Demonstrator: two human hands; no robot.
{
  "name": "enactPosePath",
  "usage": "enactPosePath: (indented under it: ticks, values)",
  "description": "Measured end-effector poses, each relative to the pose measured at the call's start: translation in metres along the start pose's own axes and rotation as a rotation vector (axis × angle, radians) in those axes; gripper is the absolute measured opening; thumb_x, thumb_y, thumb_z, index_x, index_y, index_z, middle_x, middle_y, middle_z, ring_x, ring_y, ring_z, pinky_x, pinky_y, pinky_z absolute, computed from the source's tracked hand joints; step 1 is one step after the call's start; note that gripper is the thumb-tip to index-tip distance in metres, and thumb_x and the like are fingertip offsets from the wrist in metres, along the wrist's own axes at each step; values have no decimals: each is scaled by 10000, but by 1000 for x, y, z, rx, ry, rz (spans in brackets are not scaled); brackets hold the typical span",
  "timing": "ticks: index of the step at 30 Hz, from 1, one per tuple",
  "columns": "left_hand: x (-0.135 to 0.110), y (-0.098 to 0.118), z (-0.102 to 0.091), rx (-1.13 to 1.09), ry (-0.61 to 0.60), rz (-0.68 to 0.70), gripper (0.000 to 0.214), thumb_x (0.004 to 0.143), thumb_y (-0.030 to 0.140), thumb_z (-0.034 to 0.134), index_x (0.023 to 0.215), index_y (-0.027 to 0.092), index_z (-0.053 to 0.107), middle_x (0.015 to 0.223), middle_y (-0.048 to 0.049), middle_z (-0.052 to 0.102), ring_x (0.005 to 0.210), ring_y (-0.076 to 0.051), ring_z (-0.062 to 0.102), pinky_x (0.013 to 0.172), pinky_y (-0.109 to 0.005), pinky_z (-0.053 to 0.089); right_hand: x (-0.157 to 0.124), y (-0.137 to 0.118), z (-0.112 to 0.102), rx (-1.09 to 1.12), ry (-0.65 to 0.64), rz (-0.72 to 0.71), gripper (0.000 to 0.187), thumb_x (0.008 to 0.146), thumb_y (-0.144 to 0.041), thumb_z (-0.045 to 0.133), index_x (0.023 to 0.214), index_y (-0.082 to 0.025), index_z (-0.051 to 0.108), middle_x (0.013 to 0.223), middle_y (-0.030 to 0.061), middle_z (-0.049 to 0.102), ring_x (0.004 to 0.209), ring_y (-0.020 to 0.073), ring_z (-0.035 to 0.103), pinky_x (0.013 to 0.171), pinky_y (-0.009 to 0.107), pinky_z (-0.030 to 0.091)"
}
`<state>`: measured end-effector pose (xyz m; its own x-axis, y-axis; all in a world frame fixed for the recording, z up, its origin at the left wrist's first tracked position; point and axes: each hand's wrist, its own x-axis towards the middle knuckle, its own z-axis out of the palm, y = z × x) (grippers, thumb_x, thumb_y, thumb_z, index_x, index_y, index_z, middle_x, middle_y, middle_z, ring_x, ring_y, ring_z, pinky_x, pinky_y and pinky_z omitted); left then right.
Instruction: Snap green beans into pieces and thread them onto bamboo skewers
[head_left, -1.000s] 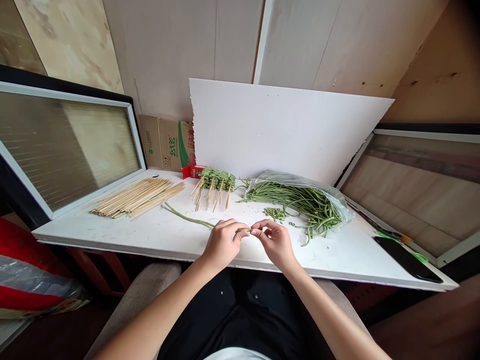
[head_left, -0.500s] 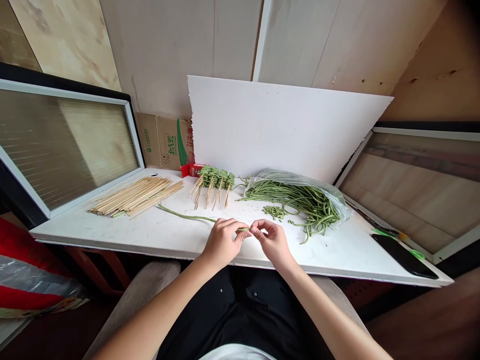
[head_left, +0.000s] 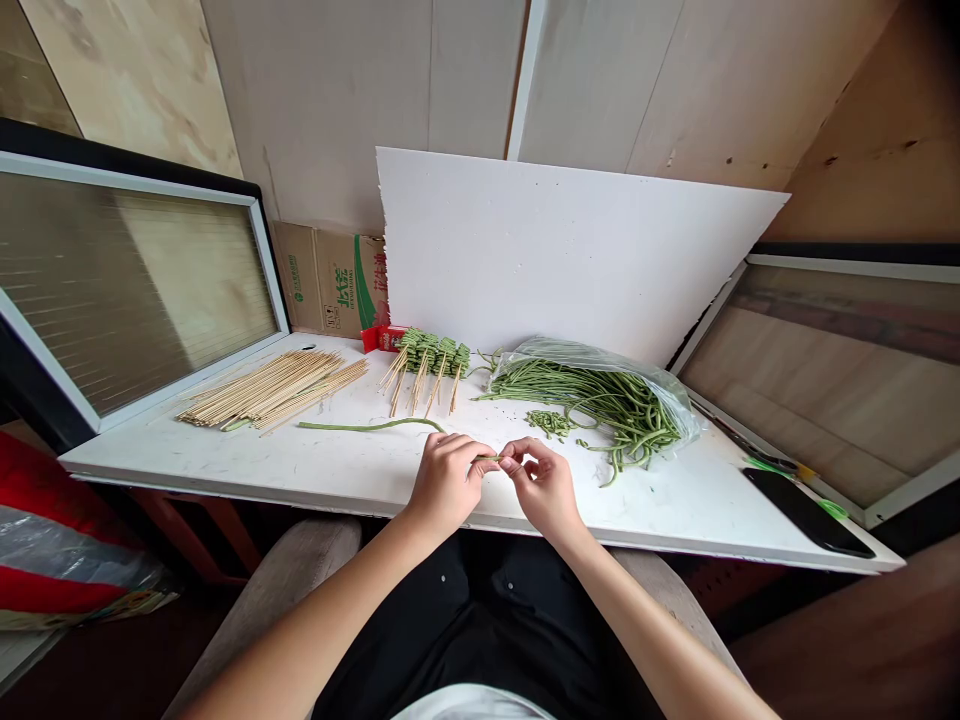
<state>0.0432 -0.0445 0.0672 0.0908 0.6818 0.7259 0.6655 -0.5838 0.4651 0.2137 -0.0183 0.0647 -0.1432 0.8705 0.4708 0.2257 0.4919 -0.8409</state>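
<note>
A long green bean [head_left: 360, 427] runs out to the left from behind my left hand [head_left: 448, 480], whose fingers are closed around it above the table's front part. Its short end shows between my two hands. There the thumb and forefinger of my right hand [head_left: 541, 483] pinch the tip. Just beyond my right hand lies a small heap of bean bits [head_left: 549, 423]. More long beans [head_left: 592, 395] spill from a clear plastic bag [head_left: 679, 400] at the right. Folded beans threaded on skewers [head_left: 435, 355] stand in a row behind my hands.
Loose bamboo skewers [head_left: 262, 390] lie in a pile on the left of the white table [head_left: 315, 480]. A cardboard box [head_left: 322, 280] and a white board [head_left: 562, 250] stand at the back. A black phone [head_left: 810, 512] and scissors [head_left: 776, 462] lie at the right.
The bean's free length has swung and slid to the left, and now bows upward near my left hand. Both hands stay in nearly the same place, still pinching the bean's end.
</note>
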Motion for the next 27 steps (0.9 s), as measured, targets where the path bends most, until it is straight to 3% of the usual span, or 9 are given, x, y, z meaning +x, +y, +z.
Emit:
enactPosePath:
  ticks: [3, 9, 17, 27]
  values:
    - [-1, -1, 2, -11, -14, 3, 108, 936, 151, 685, 859, 216, 723, 880, -23, 784, 818, -208, 682, 872, -398, 414, 0, 2, 2, 35, -26, 8, 164, 848, -376, 710, 782, -226, 703, 809, 53, 673, 746, 199, 556, 604, 301, 414]
    - [-3, -5, 4, -49, 3, 25, 157, 936, 123, 643, 822, 214, 703, 844, -23, 776, 778, -200, 665, 884, -402, 412, -2, 3, 5, 238, -87, 164, 186, 790, -380, 753, 747, -210, 690, 771, 35, 636, 743, 184, 536, 635, 294, 425]
    - [-5, -5, 5, -107, 33, 40, 166, 923, 108, 642, 818, 218, 708, 820, -19, 770, 770, -202, 650, 854, -386, 444, -3, 8, 6, 482, -160, 346, 173, 738, -337, 776, 742, -202, 669, 703, -8, 545, 592, 112, 379, 557, 268, 330]
    - [-2, -13, 5, -131, -37, -8, 59, 924, 210, 731, 954, 237, 775, 942, -42, 802, 863, -223, 687, 866, -372, 482, 1, 6, 4, 435, -111, 359, 221, 741, -386, 738, 733, -211, 602, 739, 1, 559, 590, 117, 382, 567, 280, 365]
